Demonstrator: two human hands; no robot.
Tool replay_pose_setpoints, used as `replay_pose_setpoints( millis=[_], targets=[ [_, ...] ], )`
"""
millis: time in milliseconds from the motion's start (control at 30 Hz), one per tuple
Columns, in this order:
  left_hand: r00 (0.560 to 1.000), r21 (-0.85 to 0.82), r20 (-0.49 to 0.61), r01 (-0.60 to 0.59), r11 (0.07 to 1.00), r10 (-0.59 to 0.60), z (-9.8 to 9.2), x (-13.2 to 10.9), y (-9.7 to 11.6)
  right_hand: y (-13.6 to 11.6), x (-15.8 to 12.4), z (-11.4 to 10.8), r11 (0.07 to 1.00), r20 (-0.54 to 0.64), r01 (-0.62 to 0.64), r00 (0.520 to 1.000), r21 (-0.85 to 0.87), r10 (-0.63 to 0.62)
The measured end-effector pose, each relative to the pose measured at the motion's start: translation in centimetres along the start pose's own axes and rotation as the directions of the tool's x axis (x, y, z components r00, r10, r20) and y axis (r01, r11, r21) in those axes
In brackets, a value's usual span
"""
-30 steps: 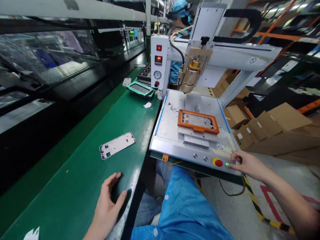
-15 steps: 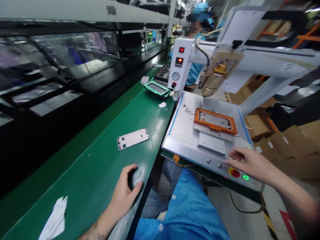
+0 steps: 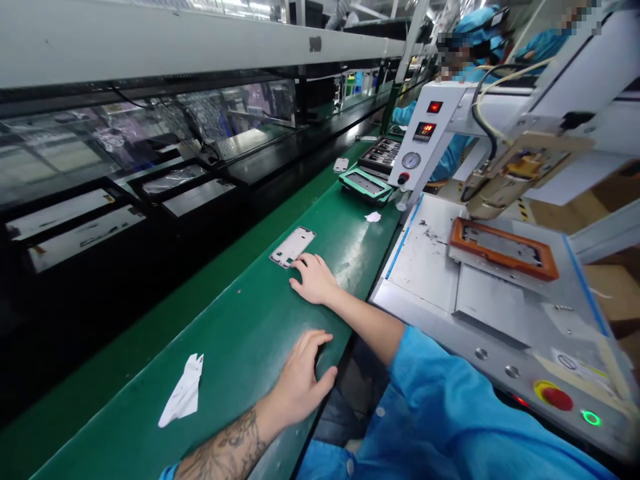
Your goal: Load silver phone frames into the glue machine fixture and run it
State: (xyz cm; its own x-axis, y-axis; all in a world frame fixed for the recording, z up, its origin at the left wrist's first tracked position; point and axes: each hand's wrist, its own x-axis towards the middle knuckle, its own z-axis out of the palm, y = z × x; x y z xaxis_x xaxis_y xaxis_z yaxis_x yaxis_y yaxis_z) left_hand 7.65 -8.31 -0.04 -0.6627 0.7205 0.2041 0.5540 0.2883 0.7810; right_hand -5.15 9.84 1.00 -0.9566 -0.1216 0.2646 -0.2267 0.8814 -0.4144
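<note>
Right hand point(image 3: 313, 277) at the near end of a pale phone frame point(image 3: 296, 244) on the green bench point(image 3: 240, 333), grip impossible to tell
Left hand point(image 3: 303, 380) lies loose, holding nothing, torn paper point(image 3: 183, 393) to its left; a white scrap point(image 3: 373, 217) sits past the frame; orange holder point(image 3: 456, 233) and green holder point(image 3: 361, 189) each contain a plate point(image 3: 500, 243); the black tray point(image 3: 373, 167) holds small parts point(image 3: 383, 153) too blurred to name; the machine point(image 3: 425, 260) is cut off at right

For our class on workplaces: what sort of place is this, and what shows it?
Probably a factory assembly line: a long bench bearing a phone-like frame, a machine with a red button, and a co-worker in blue.
</note>
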Motion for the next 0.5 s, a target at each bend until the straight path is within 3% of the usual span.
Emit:
replay_pose_setpoints(
  millis=[100,200,367,500],
  targets=[
    [1.0,0.0,-0.002,-0.005,1.0,0.005,-0.1,-0.1,0.0,-0.6,5.1,1.4,1.0,0.063,0.027,0.998,-0.006,-0.026],
    [0.999,0.024,-0.036,-0.03,0.999,0.031,0.1,-0.4,-0.2,-1.5,7.0,2.2,0.999,0.069,0.019,0.997,-0.034,-0.017],
    [0.988,0.077,-0.113,-0.094,0.993,0.102,0.2,0.2,-1.5,-1.0,4.7,1.4,0.996,0.032,0.023,0.999,-0.082,-0.021],
    [0.966,0.12,-0.218,-0.113,0.986,0.137,-1.4,0.4,-0.5,0.0,1.2,-0.9,0.998,0.046,0.034,0.998,-0.047,-0.031]
  ],
)
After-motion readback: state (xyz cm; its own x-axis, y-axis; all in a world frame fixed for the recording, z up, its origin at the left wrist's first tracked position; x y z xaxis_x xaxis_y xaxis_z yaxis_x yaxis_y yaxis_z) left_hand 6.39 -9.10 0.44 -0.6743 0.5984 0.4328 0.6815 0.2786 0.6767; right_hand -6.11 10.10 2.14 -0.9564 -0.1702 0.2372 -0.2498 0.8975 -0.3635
